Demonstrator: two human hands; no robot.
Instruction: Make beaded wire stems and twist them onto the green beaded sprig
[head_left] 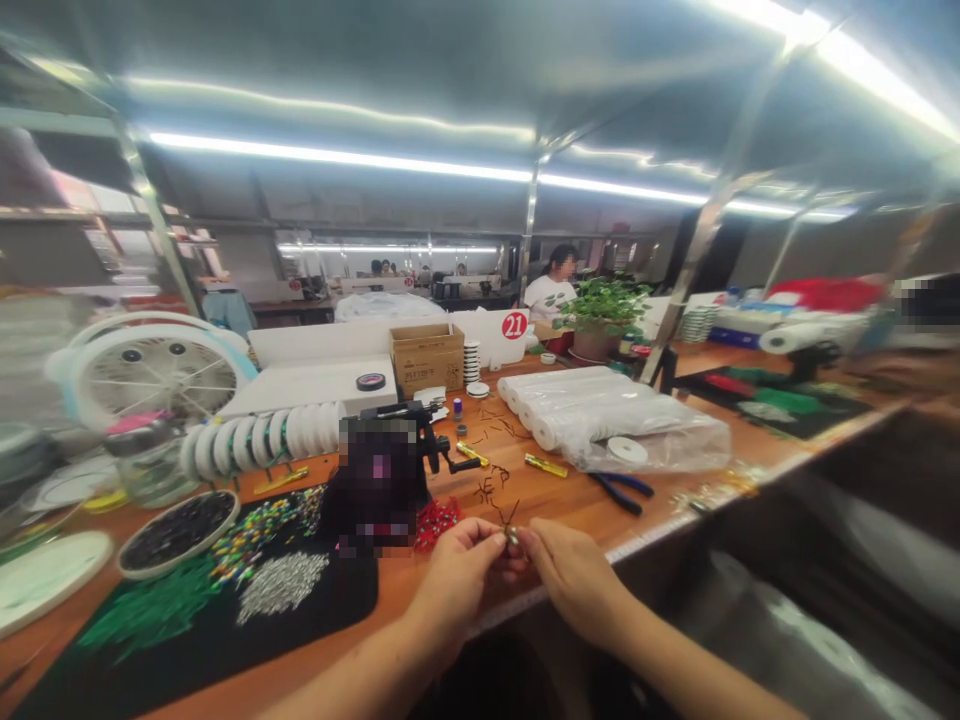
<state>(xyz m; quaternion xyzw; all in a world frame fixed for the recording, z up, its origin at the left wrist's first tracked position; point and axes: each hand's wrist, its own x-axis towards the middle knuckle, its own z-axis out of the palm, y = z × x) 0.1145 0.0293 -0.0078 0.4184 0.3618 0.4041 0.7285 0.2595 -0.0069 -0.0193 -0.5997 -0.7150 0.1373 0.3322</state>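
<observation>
Near the front edge of the wooden table [559,505], my left hand [469,560] and my right hand [566,570] meet, fingers pinched on a small beaded piece [511,537] with dark thin strands sticking up from it. Fingertips cover most of the piece, so its shape is unclear. Just left of my left hand is a pile of red beaded bits [437,520]. Short dark strands [491,487] lie on the table beyond my hands. Blue-handled pliers [622,490] rest to the right, past my right hand.
A black mat [330,595] at left carries green, silver and multicoloured piles beside a bowl of dark pieces [180,530]. Behind are a black crank device [442,445], white spools [262,437], a fan [150,370] and plastic-wrapped rolls [600,400]. A person [551,290] sits beyond.
</observation>
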